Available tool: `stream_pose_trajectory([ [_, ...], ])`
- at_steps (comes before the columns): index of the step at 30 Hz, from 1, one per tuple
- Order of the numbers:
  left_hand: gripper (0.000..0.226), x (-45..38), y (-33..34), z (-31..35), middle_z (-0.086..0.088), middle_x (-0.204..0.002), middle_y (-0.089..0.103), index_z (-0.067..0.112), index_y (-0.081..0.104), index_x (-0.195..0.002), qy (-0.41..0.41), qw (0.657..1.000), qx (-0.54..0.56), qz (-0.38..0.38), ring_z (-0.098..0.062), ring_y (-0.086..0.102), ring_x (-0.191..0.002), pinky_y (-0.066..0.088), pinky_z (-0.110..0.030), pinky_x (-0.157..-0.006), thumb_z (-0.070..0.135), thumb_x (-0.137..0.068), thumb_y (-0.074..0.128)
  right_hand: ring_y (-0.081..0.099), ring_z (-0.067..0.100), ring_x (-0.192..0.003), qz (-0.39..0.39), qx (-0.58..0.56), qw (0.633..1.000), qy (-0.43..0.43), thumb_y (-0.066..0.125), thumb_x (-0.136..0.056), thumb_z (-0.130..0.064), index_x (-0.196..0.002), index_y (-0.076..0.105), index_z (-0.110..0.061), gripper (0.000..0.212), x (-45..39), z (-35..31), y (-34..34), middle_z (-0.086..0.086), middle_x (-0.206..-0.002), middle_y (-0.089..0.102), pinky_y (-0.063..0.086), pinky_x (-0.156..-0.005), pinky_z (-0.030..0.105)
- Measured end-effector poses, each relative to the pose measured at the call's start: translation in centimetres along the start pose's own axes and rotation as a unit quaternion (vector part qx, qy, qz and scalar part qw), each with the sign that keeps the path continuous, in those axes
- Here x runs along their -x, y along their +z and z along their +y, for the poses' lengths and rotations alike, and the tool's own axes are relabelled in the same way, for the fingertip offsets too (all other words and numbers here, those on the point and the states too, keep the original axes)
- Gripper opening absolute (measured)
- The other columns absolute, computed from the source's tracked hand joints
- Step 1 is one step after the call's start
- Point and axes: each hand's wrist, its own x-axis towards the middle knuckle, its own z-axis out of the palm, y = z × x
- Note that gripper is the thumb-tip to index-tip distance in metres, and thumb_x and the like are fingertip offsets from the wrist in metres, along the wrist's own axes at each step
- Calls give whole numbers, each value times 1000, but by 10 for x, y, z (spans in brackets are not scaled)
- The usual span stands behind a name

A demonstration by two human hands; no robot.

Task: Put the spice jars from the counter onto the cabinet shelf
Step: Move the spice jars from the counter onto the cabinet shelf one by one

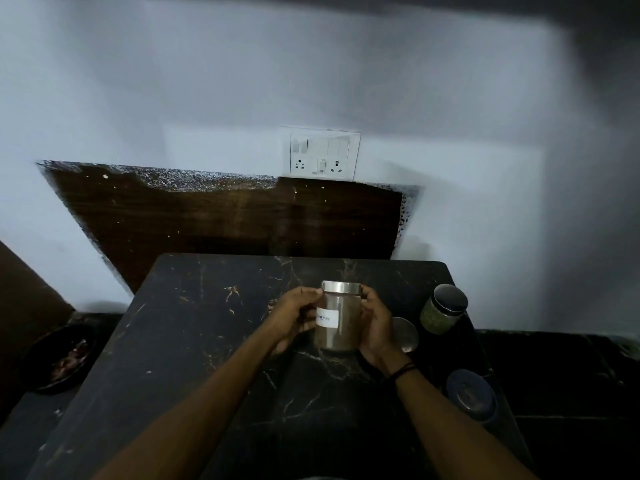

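Both hands are on one jar. From my feed, the left hand (294, 317) curls round the left side of a clear glass jar with a silver metal lid and a white label (337, 317), its fingertips up by the lid's rim, and the right hand (375, 327) wraps the opposite side, a dark band on its wrist. So I read each hand as closed around that jar, holding it between them. The jar stands upright and holds a brownish powder; I cannot tell whether its base rests on the black marble counter with pale veins (207, 341) or sits just above it.

Just right of the right hand I see a round silver lid (406, 334), apparently of another jar whose body is hidden. Farther right and back, near the counter's right edge, stands a glass jar of green contents with a dark metal lid (443, 308). Nearer me on the same edge is a dark jar with a bluish lid (471, 394), partly in shadow.

Behind the counter a dark brown wooden panel (225, 220) leans against the pale wall, and a white switch and socket plate (322, 154) sits above it. Low on the left lies a dark bowl (59, 358); its contents are too dim to name.
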Motion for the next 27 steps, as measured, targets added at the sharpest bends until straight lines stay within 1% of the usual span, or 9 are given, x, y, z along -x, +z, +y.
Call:
stream_pose_trajectory([
  [2,43,5,7,3,-7,-108,74,7,61,-121,5,1000,7,11,-22,69,-97,55,-33,-78,35,-89,64,69,35,-100,1,-1,1000,-5,35,-100,-36,-124,58,-20,37,3,-3,1,19,-114,70,57,-78,46],
  [5,45,9,16,19,-13,-113,70,5,60,-123,25,1000,14,13,-24,65,-99,53,-35,-80,35,-90,63,67,38,-104,-8,-12,1000,-26,38,-97,-33,-126,56,-14,38,3,-19,9,22,-117,67,56,-78,46],
  [8,43,8,22,49,-11,-106,71,4,62,-121,59,998,17,17,-23,66,-94,54,-34,-77,35,-90,63,67,34,-98,-14,-27,998,-55,37,-99,-26,-123,56,-8,36,0,-50,26,21,-111,68,56,-77,43],
  [13,27,11,34,129,0,-91,73,15,67,-103,146,989,19,7,-17,65,-86,48,-29,-67,37,-87,67,65,29,-91,-49,-40,990,-126,37,-100,-24,-113,60,-15,28,-1,-126,63,13,-101,70,55,-76,40],
  [15,28,15,42,164,2,-91,74,19,67,-98,183,983,17,-1,-15,68,-85,50,-31,-72,40,-80,70,66,28,-91,-75,-63,984,-148,36,-100,-25,-115,59,-13,30,1,-158,80,12,-102,71,56,-75,38],
  [18,39,22,55,212,0,-90,73,17,65,-100,226,974,29,-8,-19,66,-84,48,-36,-78,41,-71,76,62,34,-98,-125,-91,973,-172,38,-98,-30,-122,55,-8,37,12,-203,106,19,-113,65,51,-82,44],
  [22,31,35,69,267,3,-85,73,23,65,-89,268,963,19,-12,-15,64,-76,47,-29,-68,42,-67,77,58,37,-102,-149,-70,960,-228,47,-85,-35,-127,51,-2,54,27,-254,131,23,-118,62,46,-90,53],
  [25,24,47,76,306,3,-87,73,23,65,-88,314,949,-3,-22,-16,64,-79,49,-28,-69,41,-74,74,59,36,-102,-159,-32,948,-273,36,-94,-22,-129,50,-3,42,33,-289,144,19,-117,63,44,-92,63],
  [27,23,57,81,329,3,-87,72,22,66,-89,344,939,-15,-29,-17,63,-82,49,-29,-70,40,-77,73,57,36,-103,-171,-13,939,-298,34,-94,-18,-131,49,-4,43,36,-313,151,18,-116,63,44,-91,63],
])
